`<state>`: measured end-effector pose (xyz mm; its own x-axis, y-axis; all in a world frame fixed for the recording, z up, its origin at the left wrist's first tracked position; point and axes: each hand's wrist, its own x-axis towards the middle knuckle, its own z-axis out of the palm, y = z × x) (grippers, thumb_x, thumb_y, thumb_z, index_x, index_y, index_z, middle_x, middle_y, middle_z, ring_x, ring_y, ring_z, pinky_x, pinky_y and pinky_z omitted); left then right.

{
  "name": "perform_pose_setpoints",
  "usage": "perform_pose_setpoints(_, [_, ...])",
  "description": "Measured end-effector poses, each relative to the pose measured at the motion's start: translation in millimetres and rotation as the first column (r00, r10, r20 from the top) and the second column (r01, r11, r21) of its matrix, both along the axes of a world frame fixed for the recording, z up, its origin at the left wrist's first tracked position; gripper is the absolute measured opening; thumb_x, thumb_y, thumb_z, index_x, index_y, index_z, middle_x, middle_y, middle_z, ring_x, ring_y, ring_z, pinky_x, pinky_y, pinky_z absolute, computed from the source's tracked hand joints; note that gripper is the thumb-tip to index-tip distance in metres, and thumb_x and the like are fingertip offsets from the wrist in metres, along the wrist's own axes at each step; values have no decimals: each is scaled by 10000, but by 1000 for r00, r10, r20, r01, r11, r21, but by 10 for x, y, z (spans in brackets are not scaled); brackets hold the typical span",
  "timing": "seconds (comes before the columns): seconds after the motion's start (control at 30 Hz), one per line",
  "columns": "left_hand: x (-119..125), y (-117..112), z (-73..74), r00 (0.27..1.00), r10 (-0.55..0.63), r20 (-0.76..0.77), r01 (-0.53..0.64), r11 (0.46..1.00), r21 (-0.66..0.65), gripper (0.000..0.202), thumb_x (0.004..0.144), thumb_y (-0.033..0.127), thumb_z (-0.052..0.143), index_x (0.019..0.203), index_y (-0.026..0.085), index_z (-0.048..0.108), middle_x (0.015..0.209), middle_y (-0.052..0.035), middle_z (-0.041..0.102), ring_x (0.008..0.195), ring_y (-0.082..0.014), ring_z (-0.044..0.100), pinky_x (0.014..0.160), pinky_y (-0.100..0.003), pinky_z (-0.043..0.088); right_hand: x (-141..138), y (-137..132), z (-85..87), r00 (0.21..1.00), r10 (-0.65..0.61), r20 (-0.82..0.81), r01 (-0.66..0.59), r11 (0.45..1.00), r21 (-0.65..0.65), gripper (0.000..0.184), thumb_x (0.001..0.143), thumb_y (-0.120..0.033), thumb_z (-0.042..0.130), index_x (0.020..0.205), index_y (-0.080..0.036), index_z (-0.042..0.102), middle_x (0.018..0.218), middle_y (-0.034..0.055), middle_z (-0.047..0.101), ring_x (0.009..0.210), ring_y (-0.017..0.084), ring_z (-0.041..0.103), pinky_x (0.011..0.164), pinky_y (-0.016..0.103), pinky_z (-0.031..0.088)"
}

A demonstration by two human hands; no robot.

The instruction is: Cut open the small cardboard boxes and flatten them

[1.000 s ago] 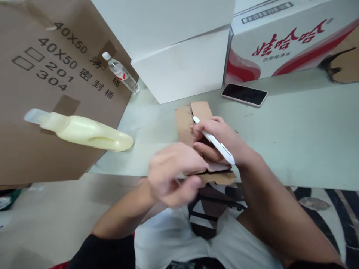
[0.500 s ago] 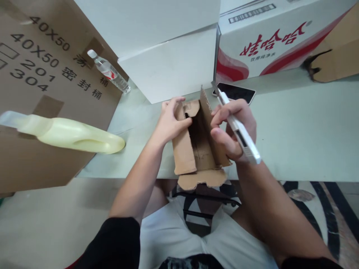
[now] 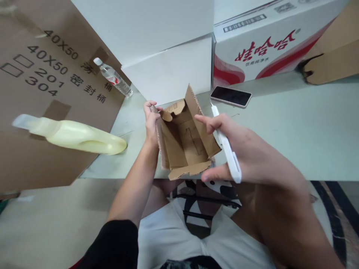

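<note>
A small brown cardboard box (image 3: 183, 140) stands open at the near edge of the pale green table (image 3: 294, 127), its flaps spread and its inside bare. My left hand (image 3: 151, 119) grips the box's left wall near the top corner. My right hand (image 3: 238, 149) is just right of the box and holds a white utility knife (image 3: 226, 149), its tip pointing away from me; the forefinger reaches over the right flap.
A black phone (image 3: 230, 96) lies behind the box. A yellowish plastic jug (image 3: 75, 134) rests on its side at left against a large brown carton (image 3: 42, 93). A water bottle (image 3: 113, 77), white boxes (image 3: 168, 71) and a red-and-white carton (image 3: 266, 48) line the back.
The flat cardboard piece has been pulled open into a box and its flaps spread wider. My left hand moved from the near edge to the left wall; my right hand, knife in it, shifted right.
</note>
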<state>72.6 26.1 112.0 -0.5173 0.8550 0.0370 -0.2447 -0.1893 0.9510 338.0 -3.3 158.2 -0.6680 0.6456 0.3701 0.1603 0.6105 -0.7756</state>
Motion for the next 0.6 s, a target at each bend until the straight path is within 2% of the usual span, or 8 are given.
perform_pose_setpoints(0.13, [21,-1,-21,999,-36,-17,37,998,45,328,735,202,654,1013,276,495,880,0,598,748,-185,610,698,-269,497,-46,-28,-29,995,-82,56,80,996,44,501,769,-441,846,1078,-250,502,1309,116,700,1081,304,710,841,387,552])
perform_pose_setpoints(0.27, [-9,33,-74,996,-71,-56,74,996,51,341,742,263,693,1029,283,511,869,12,626,722,-170,613,706,-275,519,-94,-20,-106,974,-206,95,193,973,128,303,831,-281,707,1058,-264,507,1325,102,712,981,267,714,851,393,533])
perform_pose_setpoints(0.33, [-49,57,-127,991,-94,-98,99,994,49,359,762,325,708,1076,295,536,906,10,653,769,-180,650,756,-298,552,-135,-13,-162,958,-268,102,256,959,119,246,858,-237,638,1058,-274,501,1387,108,688,942,247,707,815,372,528])
perform_pose_setpoints(0.37, [-73,69,-161,985,-110,-134,116,993,37,360,796,389,700,1115,301,560,955,-3,675,849,-199,684,812,-319,570,-158,-9,-192,954,-282,99,273,957,95,239,867,-229,618,1066,-278,493,1423,116,667,934,240,702,788,357,525])
perform_pose_setpoints(0.43, [-123,95,-235,956,-171,-240,177,984,2,421,881,553,625,1222,305,609,1151,-44,709,1140,-256,697,1003,-381,562,-201,2,-247,961,-268,74,266,963,28,259,874,-239,619,1084,-280,474,1464,137,629,927,233,693,751,338,516])
perform_pose_setpoints(0.5, [-170,118,-308,904,-230,-360,237,971,-25,551,925,663,545,1336,303,618,1426,-64,645,1454,-296,533,1207,-432,441,-235,23,-286,979,-198,38,200,979,-44,324,853,-281,675,1089,-274,453,1427,147,634,919,228,684,758,335,512])
perform_pose_setpoints(0.57, [-209,135,-368,849,-245,-468,256,966,-40,636,912,694,577,1418,308,586,1606,-54,518,1595,-302,352,1310,-450,296,-259,55,-301,995,-92,34,96,990,-101,413,804,-361,758,1044,-265,436,1278,126,682,892,226,671,777,341,509])
perform_pose_setpoints(0.6, [-223,140,-389,822,-240,-516,251,967,-50,675,894,696,618,1449,315,563,1641,-54,480,1613,-308,314,1327,-463,259,-269,74,-301,998,-36,42,40,992,-117,460,770,-408,797,1002,-262,427,1181,103,697,883,228,664,791,348,506])
